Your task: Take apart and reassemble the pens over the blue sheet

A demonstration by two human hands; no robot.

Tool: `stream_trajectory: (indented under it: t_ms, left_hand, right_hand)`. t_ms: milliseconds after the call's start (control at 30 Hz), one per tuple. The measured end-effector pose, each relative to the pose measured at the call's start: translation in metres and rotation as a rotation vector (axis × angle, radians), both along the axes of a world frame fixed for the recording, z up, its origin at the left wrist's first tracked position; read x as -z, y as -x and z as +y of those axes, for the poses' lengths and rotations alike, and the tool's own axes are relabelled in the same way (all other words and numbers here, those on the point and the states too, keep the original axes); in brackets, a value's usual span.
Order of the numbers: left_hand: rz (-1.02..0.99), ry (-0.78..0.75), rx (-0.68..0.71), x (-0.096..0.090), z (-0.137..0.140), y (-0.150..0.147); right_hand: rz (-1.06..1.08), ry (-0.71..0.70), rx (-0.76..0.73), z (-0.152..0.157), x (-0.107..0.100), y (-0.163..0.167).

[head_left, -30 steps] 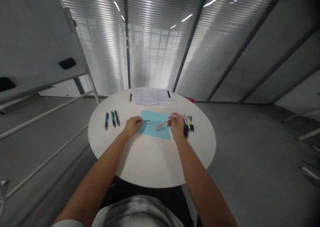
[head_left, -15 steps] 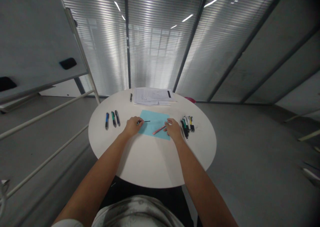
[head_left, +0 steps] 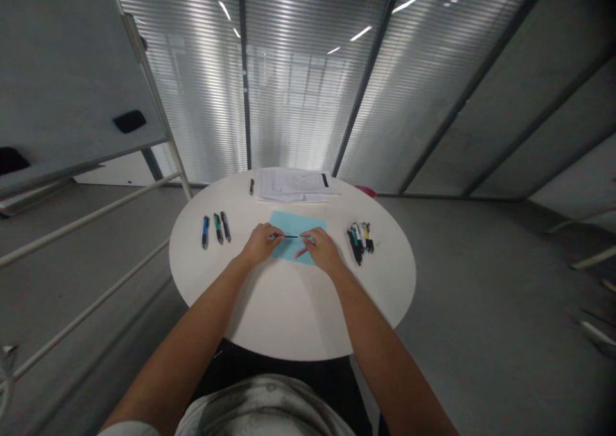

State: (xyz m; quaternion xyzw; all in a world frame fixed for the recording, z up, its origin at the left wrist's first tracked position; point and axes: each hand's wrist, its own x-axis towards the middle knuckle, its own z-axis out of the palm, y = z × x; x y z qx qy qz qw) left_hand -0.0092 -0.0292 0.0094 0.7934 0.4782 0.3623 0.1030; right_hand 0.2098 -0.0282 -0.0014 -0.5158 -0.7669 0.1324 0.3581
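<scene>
The left hand [head_left: 261, 240] has its grip clamped on a thin dark rod [head_left: 291, 236], long axis left to right over the blue sheet [head_left: 298, 220]. The right hand [head_left: 322, 249] meets its right end (whether pinching, I cannot tell), partly hiding a pink stick [head_left: 300, 252] on the near side.

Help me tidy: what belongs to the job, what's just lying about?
Job, seemingly:
thin black rod
slim pink stick
light blue rectangular sheet

Lying about:
blue pen
green pen
black pen
mixed pen cluster
white paper stack
small dark pen beside it
</scene>
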Motion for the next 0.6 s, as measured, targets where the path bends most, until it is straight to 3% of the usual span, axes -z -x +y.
stream_trajectory:
  t_ms: [267, 367, 600]
  left_hand:
    - [0.065, 0.112, -0.131, 0.003, 0.004, 0.006]
    - [0.084, 0.080, -0.164, 0.006, 0.007, 0.008]
    - [0.187, 0.066, -0.090, 0.008, 0.002, 0.001]
  right_hand:
    - [-0.047, 0.032, 0.221, 0.000, -0.011, -0.009]
    - [-0.080, 0.058, 0.302, -0.001, -0.011, -0.013]
    - [-0.198, 0.073, 0.260, -0.001, -0.009, -0.009]
